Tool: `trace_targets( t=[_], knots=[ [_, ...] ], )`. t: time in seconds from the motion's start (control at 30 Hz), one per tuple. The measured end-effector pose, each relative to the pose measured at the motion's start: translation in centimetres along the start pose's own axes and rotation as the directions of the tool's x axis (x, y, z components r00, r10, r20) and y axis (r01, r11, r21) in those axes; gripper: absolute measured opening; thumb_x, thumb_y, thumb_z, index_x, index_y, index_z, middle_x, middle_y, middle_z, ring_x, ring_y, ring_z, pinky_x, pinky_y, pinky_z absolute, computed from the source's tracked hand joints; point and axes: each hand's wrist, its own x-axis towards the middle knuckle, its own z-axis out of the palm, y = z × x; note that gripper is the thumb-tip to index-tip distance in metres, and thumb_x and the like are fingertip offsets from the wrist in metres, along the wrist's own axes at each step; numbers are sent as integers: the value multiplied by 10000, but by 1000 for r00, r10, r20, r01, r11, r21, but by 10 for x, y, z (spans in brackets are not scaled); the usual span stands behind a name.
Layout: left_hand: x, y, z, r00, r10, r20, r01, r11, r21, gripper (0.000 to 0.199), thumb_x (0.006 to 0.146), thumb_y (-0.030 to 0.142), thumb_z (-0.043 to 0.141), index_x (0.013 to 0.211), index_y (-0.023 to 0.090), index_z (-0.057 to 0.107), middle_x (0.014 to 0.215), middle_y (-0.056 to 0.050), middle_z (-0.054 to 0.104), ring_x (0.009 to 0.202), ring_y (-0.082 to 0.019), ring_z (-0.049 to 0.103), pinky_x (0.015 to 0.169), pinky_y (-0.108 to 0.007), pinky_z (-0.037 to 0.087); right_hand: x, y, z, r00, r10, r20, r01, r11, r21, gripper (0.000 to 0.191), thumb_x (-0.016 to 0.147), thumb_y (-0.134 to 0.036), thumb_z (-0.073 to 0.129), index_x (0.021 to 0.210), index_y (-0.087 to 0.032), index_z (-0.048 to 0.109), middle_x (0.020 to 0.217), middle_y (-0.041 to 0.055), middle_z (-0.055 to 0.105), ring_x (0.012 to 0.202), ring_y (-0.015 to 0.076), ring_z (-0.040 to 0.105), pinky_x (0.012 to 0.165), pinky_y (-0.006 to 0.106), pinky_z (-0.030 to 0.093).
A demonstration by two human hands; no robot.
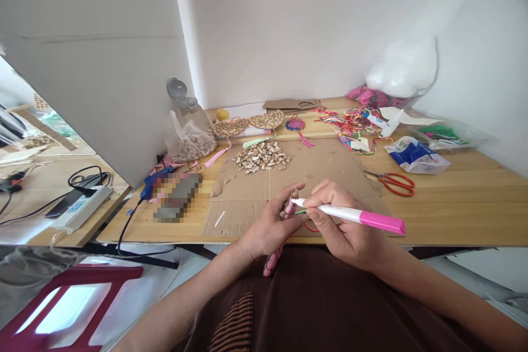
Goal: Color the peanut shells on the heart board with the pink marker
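Observation:
My left hand (270,225) is wrapped round a pink-coloured peanut-shell piece (270,264), held on edge over the front of the table. In my right hand (346,225) is a white marker with a pink end (381,222); its tip points left and meets the upper part of the piece. A thin coloured cord shows between the two hands. Beyond them, a heap of peanut shells (264,157) lies on the cardboard sheet (325,170).
Red-handled scissors (398,183) and a blue-white packet (416,155) lie at right. Coloured cords (355,121) and shell-covered discs (267,120) are at the back. At left are a bag of peanuts (192,140), a blue glue gun (153,180) and a power strip (82,208).

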Motion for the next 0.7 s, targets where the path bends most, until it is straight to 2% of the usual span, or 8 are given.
trace_targets(
  t=[0.13,0.3,0.5,0.6,0.7],
  knots=[
    [1,-1,-1,1000,0,7,0,1000,-8,612,858,315,688,1425,182,499,1260,-96,637,1128,-278,598,991,-418,460,3,-3,-2,999,-30,10,31,999,-35,49,967,-163,553,984,-208,544,866,20,588,865,164,593,762,300,467],
    [2,-2,0,1000,-4,0,4,1000,-3,615,863,315,701,1432,188,504,1147,-75,657,1054,-255,612,987,-408,468,8,-6,-4,1000,-7,11,8,997,-82,47,989,-178,520,961,-215,530,862,24,601,820,164,612,735,303,487],
    [0,-2,-2,1000,6,-14,-6,1000,2,600,868,323,702,1422,192,512,1225,-88,634,1140,-267,572,1048,-414,422,3,-3,-4,999,49,-19,-48,999,22,38,995,-219,534,1012,-249,550,894,30,639,808,185,635,708,323,505],
    [-1,-1,-3,1000,-21,-4,21,1000,1,615,888,344,676,1454,213,473,1049,-54,656,957,-229,603,934,-401,477,-1,-1,-3,995,94,-42,-90,992,93,61,999,-222,535,1034,-255,573,903,36,631,804,184,622,685,318,499],
    [-1,-1,-4,1000,-4,30,4,1000,5,631,910,355,651,1488,247,423,908,-16,623,787,-180,572,818,-358,501,-1,-1,-1,990,130,-47,-122,980,155,74,1014,-226,511,1026,-242,583,909,39,621,758,165,604,639,297,484]
  ],
)
